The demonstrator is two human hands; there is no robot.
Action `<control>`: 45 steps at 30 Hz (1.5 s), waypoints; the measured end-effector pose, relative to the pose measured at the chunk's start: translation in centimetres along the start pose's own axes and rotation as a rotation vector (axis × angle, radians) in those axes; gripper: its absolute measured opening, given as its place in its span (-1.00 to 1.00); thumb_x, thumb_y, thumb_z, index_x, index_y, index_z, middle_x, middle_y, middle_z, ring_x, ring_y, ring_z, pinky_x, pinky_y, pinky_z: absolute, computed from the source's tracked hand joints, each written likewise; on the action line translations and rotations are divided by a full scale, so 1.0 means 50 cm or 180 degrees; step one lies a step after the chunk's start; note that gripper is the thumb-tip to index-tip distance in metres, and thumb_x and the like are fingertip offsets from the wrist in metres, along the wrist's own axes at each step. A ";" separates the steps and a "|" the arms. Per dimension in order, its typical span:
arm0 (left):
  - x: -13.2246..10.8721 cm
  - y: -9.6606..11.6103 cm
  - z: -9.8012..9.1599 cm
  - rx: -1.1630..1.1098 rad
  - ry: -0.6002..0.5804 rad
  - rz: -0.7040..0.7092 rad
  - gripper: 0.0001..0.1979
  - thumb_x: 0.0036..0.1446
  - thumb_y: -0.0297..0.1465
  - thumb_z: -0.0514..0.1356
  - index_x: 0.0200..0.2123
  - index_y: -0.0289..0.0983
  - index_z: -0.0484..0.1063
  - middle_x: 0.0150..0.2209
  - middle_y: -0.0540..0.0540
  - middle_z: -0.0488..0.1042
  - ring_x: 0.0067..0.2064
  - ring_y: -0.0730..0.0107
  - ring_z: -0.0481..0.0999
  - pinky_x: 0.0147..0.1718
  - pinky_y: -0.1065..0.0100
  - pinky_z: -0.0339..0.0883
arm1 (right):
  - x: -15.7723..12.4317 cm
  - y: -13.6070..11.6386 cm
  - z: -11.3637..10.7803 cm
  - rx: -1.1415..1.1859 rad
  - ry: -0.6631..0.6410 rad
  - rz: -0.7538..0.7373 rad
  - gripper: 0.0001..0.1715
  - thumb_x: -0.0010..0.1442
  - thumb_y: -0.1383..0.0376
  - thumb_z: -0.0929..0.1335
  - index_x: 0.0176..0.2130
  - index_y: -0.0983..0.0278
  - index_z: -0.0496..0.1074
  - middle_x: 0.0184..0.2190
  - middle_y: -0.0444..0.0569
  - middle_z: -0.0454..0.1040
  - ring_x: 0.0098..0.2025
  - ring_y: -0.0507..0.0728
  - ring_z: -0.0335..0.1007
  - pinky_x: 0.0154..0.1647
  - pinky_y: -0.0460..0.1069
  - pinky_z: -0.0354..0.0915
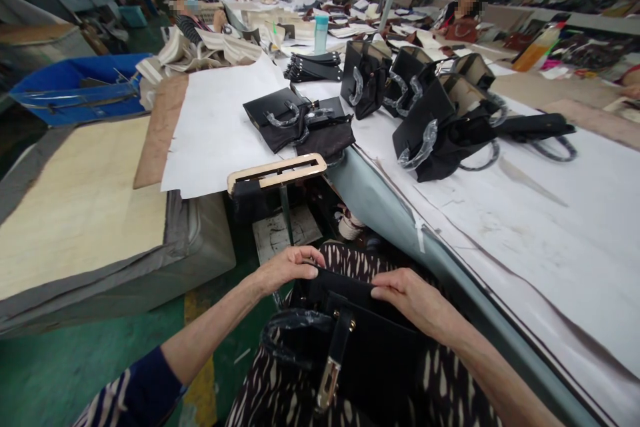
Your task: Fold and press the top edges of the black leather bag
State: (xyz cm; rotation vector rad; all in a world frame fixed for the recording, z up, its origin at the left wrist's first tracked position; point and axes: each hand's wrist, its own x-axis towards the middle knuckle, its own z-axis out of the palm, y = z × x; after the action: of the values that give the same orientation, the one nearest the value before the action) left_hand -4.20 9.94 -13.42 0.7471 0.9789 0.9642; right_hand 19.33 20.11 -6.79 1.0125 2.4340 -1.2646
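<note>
A black handbag [385,347] lies across my lap, on patterned dark clothing. Its strap ends in a gold metal clasp [329,380], and a handle wrapped in clear plastic [295,333] loops out to the left. My left hand [290,267] pinches the bag's top edge at the left, thumb toward me and fingers behind. Farther right along that same edge, my right hand [407,293] grips it between thumb and fingers. The fingertips behind the edge are partly hidden. Beyond the bag stands a narrow wooden frame [277,172] on a green metal post.
Several black handbags [435,127] stand on the white-covered table [565,240] at right. A flatter black bag [277,120] lies at its near corner. Left are a padded table [80,200] and a blue bin [75,87]. Co-workers sit farther back.
</note>
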 end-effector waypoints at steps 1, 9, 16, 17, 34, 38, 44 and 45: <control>-0.002 0.001 0.001 0.0086 0.0048 0.0026 -0.68 -0.07 -0.27 0.26 -0.25 -0.33 0.39 -0.41 -0.03 0.44 -0.42 0.50 0.37 -0.40 0.48 0.20 | -0.001 -0.002 0.000 -0.0012 0.0021 -0.0007 -0.65 0.12 0.21 0.17 -0.62 0.26 0.02 -0.64 -0.22 0.00 -0.54 -0.02 -0.03 -0.53 -0.09 -0.09; -0.014 0.026 0.023 0.0644 0.0308 -0.0246 -0.68 -0.08 -0.18 0.25 -0.37 -0.35 0.51 -0.46 -0.03 0.47 -0.40 0.43 0.37 -0.37 0.45 0.19 | -0.016 -0.023 0.004 -0.0063 0.0117 -0.0108 -0.64 0.10 0.25 0.19 -0.63 0.27 -0.02 -0.65 -0.23 -0.03 -0.55 -0.03 -0.05 -0.52 -0.09 -0.10; -0.023 0.046 0.036 0.0960 0.0240 -0.0508 -0.69 -0.08 -0.17 0.24 -0.42 -0.33 0.52 -0.46 -0.05 0.50 -0.42 0.41 0.39 -0.41 0.45 0.21 | -0.029 -0.024 0.002 0.0335 -0.0124 -0.0159 -0.64 0.11 0.23 0.20 -0.63 0.28 0.02 -0.65 -0.23 -0.02 -0.56 -0.05 -0.06 -0.55 -0.11 -0.10; -0.024 0.048 0.037 0.0962 0.0201 -0.0522 -0.68 -0.08 -0.17 0.23 -0.42 -0.33 0.52 -0.46 -0.04 0.50 -0.43 0.41 0.39 -0.41 0.46 0.21 | -0.030 -0.023 0.003 0.0432 -0.0175 -0.0143 -0.64 0.11 0.22 0.20 -0.63 0.28 0.04 -0.65 -0.23 -0.02 -0.57 -0.05 -0.07 -0.56 -0.11 -0.11; -0.040 0.102 0.094 0.2116 -0.0205 -0.0469 -0.68 0.02 -0.21 0.09 -0.56 -0.34 0.41 -0.64 0.07 0.16 -0.58 0.54 0.05 -0.63 0.47 -0.08 | -0.044 -0.011 0.016 0.1662 -0.0818 0.0005 -0.63 0.08 0.15 0.26 -0.62 0.30 0.14 -0.68 -0.26 -0.02 -0.64 -0.09 -0.15 -0.66 -0.13 -0.17; -0.035 0.108 0.092 0.2293 -0.0338 -0.0539 -0.68 0.03 -0.22 0.06 -0.62 -0.32 0.31 -0.66 0.08 0.09 -0.60 0.55 0.02 -0.66 0.44 -0.14 | -0.044 -0.016 0.012 0.1554 -0.0860 0.0014 -0.62 0.09 0.13 0.25 -0.61 0.29 0.13 -0.67 -0.25 -0.02 -0.63 -0.08 -0.15 -0.65 -0.13 -0.15; -0.027 0.113 0.092 0.2459 -0.0407 -0.0709 -0.67 0.02 -0.23 0.04 -0.68 -0.28 0.15 -0.68 0.09 0.03 -0.63 0.55 -0.02 -0.68 0.41 -0.19 | -0.038 -0.016 0.000 0.1255 -0.0936 -0.0039 -0.60 0.09 0.15 0.24 -0.62 0.27 0.03 -0.67 -0.25 -0.05 -0.62 -0.08 -0.16 -0.63 -0.11 -0.15; -0.027 0.113 0.094 0.2458 -0.0404 -0.0716 -0.67 0.02 -0.24 0.04 -0.68 -0.28 0.14 -0.67 0.09 0.02 -0.62 0.55 -0.02 -0.68 0.41 -0.18 | -0.037 -0.016 -0.001 0.1218 -0.0925 -0.0037 -0.61 0.09 0.15 0.24 -0.62 0.27 0.03 -0.66 -0.25 -0.06 -0.62 -0.08 -0.16 -0.63 -0.11 -0.15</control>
State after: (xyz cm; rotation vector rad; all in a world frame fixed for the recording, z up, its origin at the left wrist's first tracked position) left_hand -2.00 10.51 -6.32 1.2845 1.3010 0.3127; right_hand 20.18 18.94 -5.35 0.8253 2.0280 -1.7875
